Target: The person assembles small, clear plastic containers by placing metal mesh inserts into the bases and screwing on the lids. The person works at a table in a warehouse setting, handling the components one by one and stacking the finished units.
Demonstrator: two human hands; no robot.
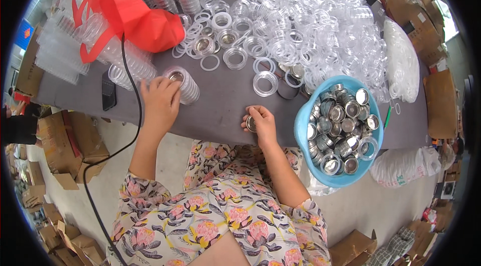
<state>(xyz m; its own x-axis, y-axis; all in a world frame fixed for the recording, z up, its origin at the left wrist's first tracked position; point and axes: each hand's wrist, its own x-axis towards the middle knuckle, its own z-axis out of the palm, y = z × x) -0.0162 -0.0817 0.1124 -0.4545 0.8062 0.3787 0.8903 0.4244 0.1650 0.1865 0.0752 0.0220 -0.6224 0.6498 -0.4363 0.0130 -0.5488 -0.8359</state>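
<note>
Your flowered lap fills the lower edge, and just beyond it your right hand (260, 121) sits at the near rim of the grey table (220, 115), fingers curled snugly around a small round tin cup (251, 123), pinched at its rim so the open face shows between thumb and forefinger. Keeping it that close to your body looks like a way to work on it with a steady wrist. To the right of that grip, within easy reach, stands the blue bowl (302, 130), heaped with more of the same shiny cups, so your hand need only swing sideways for a fresh one. Your left hand (161, 99) lies farther out and to the left, palm down, fingers spread narrowly over the end of a lying stack of clear rings (184, 84); it seems to steady the stack so it cannot roll. Past both hands, loose clear plastic rings (235, 58) are scattered flat, and behind them a large heap of clear lids (320, 20) rises. A red bag (133, 18) lies beyond your left hand, with a black cable (134, 115) trailing from it past your forearm, and a dark phone (108, 93) rests left of your wrist.
</note>
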